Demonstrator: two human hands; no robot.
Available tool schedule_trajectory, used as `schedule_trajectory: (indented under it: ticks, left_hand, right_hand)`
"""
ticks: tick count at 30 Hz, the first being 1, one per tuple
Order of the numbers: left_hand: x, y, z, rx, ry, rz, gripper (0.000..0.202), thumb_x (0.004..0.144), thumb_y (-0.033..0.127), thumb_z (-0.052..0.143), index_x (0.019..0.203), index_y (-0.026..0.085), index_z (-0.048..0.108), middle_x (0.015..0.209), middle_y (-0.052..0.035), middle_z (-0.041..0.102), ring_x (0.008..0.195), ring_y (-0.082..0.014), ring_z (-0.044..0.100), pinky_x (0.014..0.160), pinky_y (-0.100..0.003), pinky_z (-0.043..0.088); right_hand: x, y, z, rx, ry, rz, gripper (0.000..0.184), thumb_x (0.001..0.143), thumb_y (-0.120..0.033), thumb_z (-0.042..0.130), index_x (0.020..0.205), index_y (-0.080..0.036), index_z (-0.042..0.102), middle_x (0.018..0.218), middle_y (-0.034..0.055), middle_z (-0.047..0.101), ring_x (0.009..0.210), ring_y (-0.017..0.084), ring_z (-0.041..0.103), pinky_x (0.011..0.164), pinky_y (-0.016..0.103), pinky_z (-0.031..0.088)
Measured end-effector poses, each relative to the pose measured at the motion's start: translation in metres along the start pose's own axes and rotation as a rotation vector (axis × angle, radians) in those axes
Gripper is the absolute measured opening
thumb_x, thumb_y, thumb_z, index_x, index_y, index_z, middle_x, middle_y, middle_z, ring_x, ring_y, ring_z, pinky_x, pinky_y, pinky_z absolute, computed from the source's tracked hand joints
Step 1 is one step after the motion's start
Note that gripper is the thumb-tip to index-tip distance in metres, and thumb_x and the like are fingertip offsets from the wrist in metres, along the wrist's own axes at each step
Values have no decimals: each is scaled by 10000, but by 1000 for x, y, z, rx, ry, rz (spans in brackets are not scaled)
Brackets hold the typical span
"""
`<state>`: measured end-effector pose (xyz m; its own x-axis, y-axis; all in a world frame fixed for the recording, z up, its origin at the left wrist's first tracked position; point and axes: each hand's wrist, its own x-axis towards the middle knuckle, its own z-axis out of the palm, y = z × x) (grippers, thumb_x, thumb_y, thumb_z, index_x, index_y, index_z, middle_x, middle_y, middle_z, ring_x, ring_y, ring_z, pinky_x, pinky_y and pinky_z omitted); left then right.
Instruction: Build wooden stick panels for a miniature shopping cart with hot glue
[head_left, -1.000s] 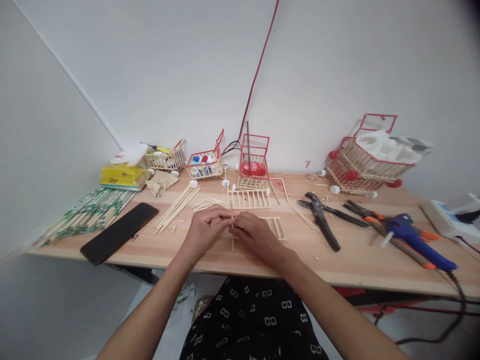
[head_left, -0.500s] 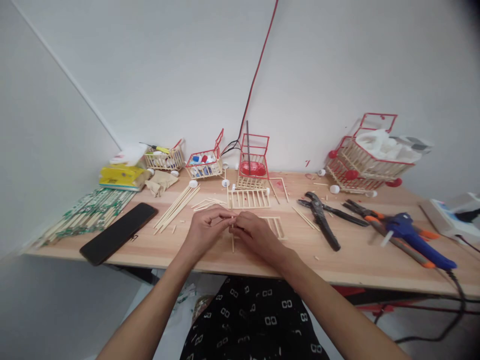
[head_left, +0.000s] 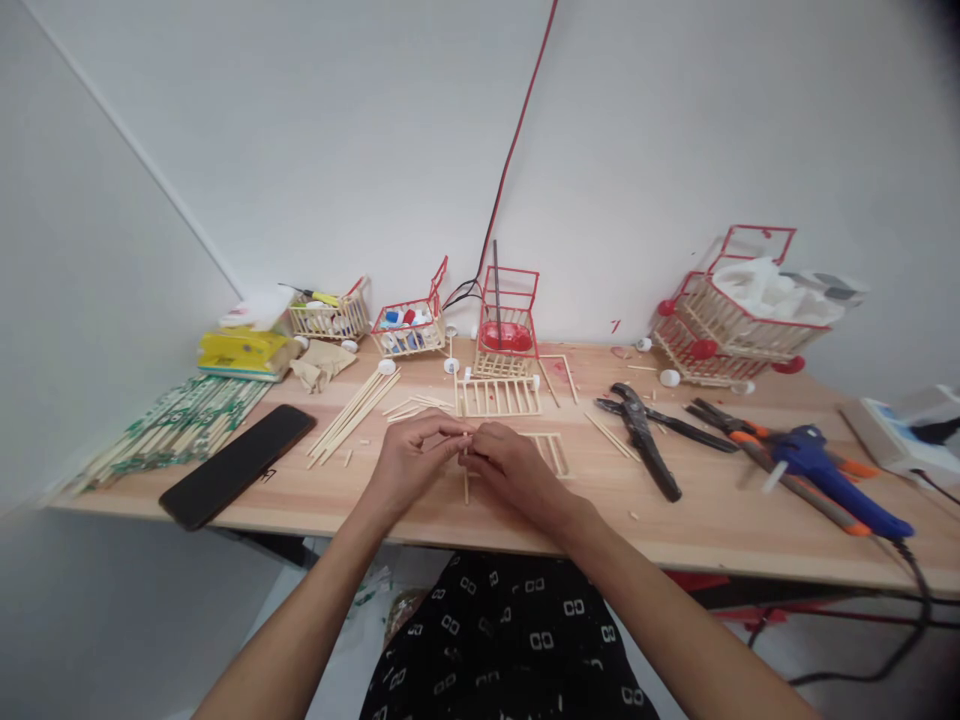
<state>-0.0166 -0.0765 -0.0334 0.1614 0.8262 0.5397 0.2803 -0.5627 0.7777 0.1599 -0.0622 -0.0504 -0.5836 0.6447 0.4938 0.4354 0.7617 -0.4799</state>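
My left hand [head_left: 411,458] and my right hand [head_left: 523,476] meet near the table's front edge, their fingertips closed around a thin wooden stick [head_left: 466,490]. The stick points roughly away from me, and its near end shows below the fingers. Under and beside the right hand lies a small ladder-like frame of sticks [head_left: 560,455], partly covered by that hand. Just beyond the fingers is a second slatted stick frame [head_left: 499,412]. The exact contact between fingertips and stick is hidden.
Loose sticks [head_left: 352,415] and a phone [head_left: 238,465] lie left, near green-printed stick packets [head_left: 176,420]. Pliers [head_left: 641,440] and a blue glue gun [head_left: 832,480] with its cord lie right. Behind stand small stick carts, including a red-rimmed cart [head_left: 750,325].
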Motion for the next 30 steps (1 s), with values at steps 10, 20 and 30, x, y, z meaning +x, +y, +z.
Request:
schedule_trajectory:
  ticks: [10, 20, 30]
  left_hand:
    - [-1, 0, 0, 10, -2, -17, 52, 795, 218, 678, 809, 191, 720, 821, -41, 720, 786, -167, 653, 741, -278, 501]
    - [0, 1, 0, 9, -8, 0, 50, 801, 213, 673, 814, 195, 718, 819, -36, 713, 786, -161, 648, 740, -275, 499]
    - [0, 1, 0, 13, 2, -8, 49, 791, 203, 680, 815, 191, 721, 811, -34, 711, 774, -160, 649, 732, -273, 499]
  right_hand:
    - [0, 1, 1, -10, -11, 0, 196, 939, -228, 489, 780, -182, 595, 788, 35, 586, 787, 163, 517, 728, 285, 412]
    - [0, 1, 0, 3, -6, 3, 199, 940, -240, 497, 772, -185, 588, 775, 24, 574, 784, 158, 517, 721, 279, 406]
    - [0, 0, -1, 9, -2, -8, 203, 942, -236, 492, 774, -177, 591, 778, 32, 580, 778, 159, 511, 725, 281, 406]
